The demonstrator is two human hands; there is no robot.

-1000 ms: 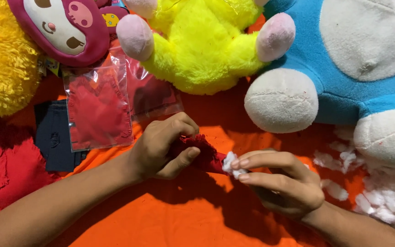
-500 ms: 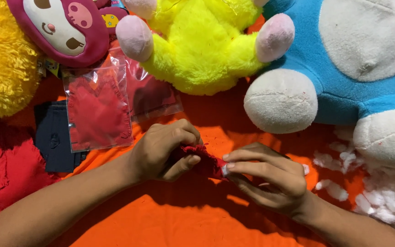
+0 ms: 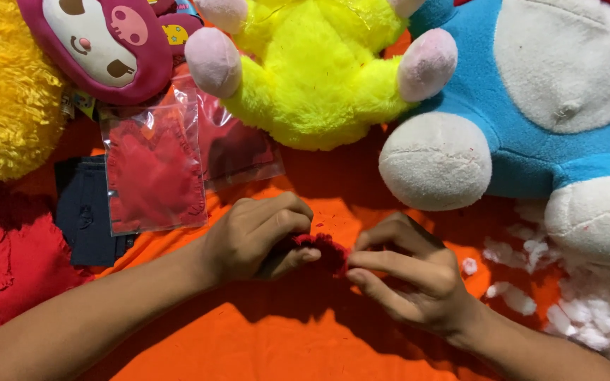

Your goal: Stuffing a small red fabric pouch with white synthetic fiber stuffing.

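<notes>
— Orange cloth [image 3: 262, 346] covers the whole work surface, with soft toys crowding the far edge from ten to two o'clock. What sits in the middle?

— A small red fuzzy piece [image 3: 325, 251], dead centre, pinched from both sides. The left hand [image 3: 259, 236] curls closed around its left end, thumb underneath, probably to keep it steady. The right hand [image 3: 407, 282] closes finger and thumb on its right edge (the finer grip of the two).

— And around them?

— At ten o'clock a clear plastic bag [image 3: 153, 169] with red material inside lies flat, half over a dark fabric piece [image 3: 86, 212]. White stuffing tufts [image 3: 587, 310] are heaped at three to four o'clock, within easy reach of the right hand. Behind, a yellow plush [image 3: 312, 77] at twelve and a blue-and-white plush [image 3: 531, 106] at two lean back, clear of the hands.
</notes>
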